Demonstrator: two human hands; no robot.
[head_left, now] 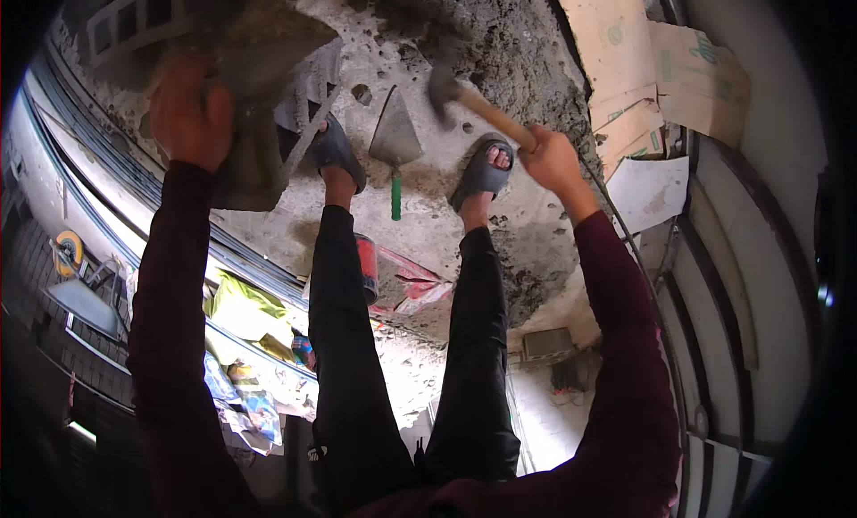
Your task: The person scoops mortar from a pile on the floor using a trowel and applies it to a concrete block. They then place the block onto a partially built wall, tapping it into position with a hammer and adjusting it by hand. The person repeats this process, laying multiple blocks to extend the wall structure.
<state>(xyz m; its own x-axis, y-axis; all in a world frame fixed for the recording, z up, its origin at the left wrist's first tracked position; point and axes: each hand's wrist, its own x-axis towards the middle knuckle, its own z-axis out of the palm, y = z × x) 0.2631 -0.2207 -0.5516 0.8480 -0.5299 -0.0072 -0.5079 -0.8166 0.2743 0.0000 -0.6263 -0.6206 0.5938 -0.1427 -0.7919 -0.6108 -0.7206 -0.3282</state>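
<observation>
My right hand (555, 165) is closed around the wooden handle of a hammer (493, 116). The hammer's dark head, smeared by motion, is above the rough ground near my right foot. On the left, my left hand (190, 116) is against a grey concrete block (253, 161). Its fingers are blurred and partly lost in shadow, so I cannot tell how they close. Between my feet a pointed trowel (395, 136) with a green handle lies on the grey ground, apart from both hands.
A hollow block (134, 22) sits at the far left. Flattened cardboard (701, 80) lies at the right, by ribbed panels. A red can (367, 266) and a torn red-and-white bag (420, 286) are near my legs. A wheelbarrow (89, 295) stands at the left.
</observation>
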